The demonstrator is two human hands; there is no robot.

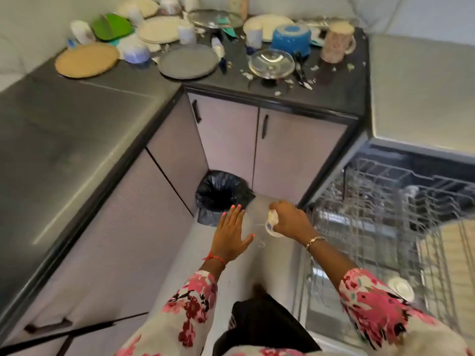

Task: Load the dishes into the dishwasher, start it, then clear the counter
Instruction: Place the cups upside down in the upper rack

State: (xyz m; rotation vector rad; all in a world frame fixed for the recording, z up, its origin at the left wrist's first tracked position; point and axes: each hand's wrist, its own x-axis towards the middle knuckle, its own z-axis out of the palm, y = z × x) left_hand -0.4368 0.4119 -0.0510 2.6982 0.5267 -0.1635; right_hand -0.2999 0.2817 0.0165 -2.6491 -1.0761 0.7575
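The right hand (290, 222) is curled round a small pale cup (273, 224), held low and tilted near the bin (221, 194). The bin has a black liner and stands on the floor in the corner of the cabinets. I judge the cup is being emptied there before washing, since the pulled-out dishwasher rack (385, 217) lies just to the right of that hand. The left hand (232, 236) is wide, with fingers straight and spread, and holds nothing. It hovers near the bin's rim, probably to guard against drips. A faint clear shape shows between the hands, too blurred to name. The rack looks nearly bare, with one small white dish (401, 289) beside the right sleeve, so loading seems barely begun. Most of the dishes sit on the far end of the dark desk (77, 119), crowded together as if gathered for loading. Among them are a tan plate (87, 60), a grey plate (189, 61), green plates (111, 27), a glass lid (271, 63), a blue bowl (291, 39) turned upside down and a patterned mug (336, 42). Small scraps (279, 93) litter the desk's near edge. No brand, label or writing is readable. The mug has only a floral print, and the bluish marks near the cup's rim are too blurred to read.
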